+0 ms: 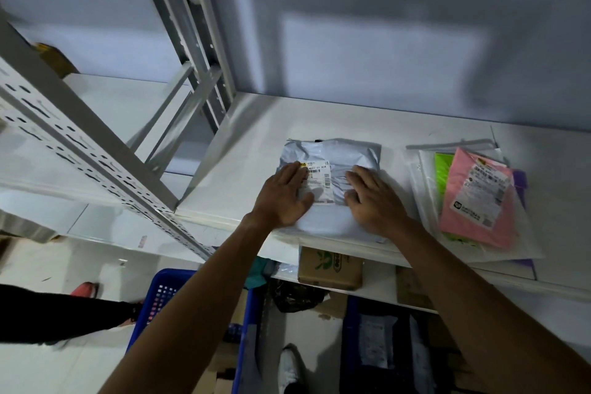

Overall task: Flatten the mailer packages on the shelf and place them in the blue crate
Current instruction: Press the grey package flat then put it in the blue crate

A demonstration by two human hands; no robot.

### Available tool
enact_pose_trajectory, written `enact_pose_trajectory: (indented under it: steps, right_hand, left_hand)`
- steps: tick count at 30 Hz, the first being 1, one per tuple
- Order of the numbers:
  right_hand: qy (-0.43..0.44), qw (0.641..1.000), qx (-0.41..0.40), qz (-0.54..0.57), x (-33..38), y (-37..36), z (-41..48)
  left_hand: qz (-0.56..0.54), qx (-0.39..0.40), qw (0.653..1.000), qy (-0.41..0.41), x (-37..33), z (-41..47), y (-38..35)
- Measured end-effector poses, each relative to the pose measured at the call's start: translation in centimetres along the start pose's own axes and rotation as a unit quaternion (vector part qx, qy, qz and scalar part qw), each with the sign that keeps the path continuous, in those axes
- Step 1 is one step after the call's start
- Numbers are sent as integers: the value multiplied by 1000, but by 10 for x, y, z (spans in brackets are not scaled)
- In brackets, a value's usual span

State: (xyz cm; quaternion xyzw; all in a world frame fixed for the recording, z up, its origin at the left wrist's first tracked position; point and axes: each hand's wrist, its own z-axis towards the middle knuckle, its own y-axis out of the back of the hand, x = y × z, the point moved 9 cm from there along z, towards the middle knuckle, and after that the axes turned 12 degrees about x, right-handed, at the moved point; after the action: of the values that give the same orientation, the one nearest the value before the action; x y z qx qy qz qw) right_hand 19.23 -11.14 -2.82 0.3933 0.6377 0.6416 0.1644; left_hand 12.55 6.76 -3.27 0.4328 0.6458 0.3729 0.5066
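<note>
The mailer package (335, 153) is lying on the shelf (256, 137), near its front edge. The left hand (284, 195) is resting flat on the package's left half, partly over its label (319, 182). The right hand (374, 198) is resting flat on the right half. A stack of flat packets (473, 195) is lying on the same shelf, to the right of the package and apart from it. A cardboard box (329, 269) is sitting on the lower shelf (377, 288), beneath the package. The crate (153, 297) is standing below and left of the hands, in front of the shelf.

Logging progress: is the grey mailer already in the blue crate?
No, the grey mailer lies on the white shelf under the left hand and right hand, both pressing flat; the blue crate stands below.
</note>
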Motion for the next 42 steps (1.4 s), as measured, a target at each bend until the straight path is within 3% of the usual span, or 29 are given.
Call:
enact_pose_trajectory:
  steps: [5,9,13,26,33,42]
  right_hand:
    - [9,996,-20,-89,21,18,24]
    - [38,994,45,-93,27,-5,48]
    - [29,996,47,-63,16,-10,58]
    - [14,999,-11,-36,-2,-10,64]
    - [-20,998,-46,-48,-9,-2,60]
    - [-25,993,31,-113,-5,-12,52]
  left_hand:
    - [48,-4,999,11,-14,15,13]
    - [40,34,998,-38,-21,30,3]
    - [-8,71,997,-29,-7,41,-7]
    - [-19,43,999,23,12,47,-8]
    - [-20,-11,999,38,14,44,-2]
    - [34,-76,994,69,5,33,17]
